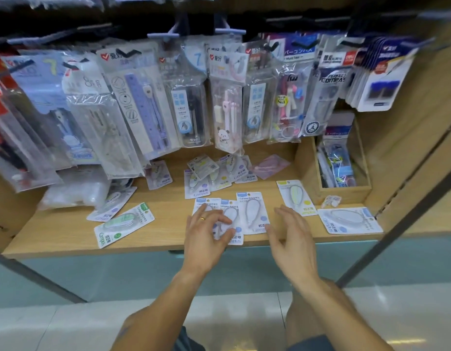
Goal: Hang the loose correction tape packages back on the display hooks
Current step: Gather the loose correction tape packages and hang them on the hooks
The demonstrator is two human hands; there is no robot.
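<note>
The loose correction tape packages [253, 212] on the shelf read "Campus". A hanging compass pack [328, 97] reads "PERFECT COMPASS". A neighbouring pack [286, 105] carries a "No.1" sticker.

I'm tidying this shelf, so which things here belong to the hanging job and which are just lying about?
For the job:
- correction tape packages loose on the wooden shelf
- display hooks
- left hand, right hand

Lying about:
- hanging compass sets
- wooden box
- pink packet
</note>
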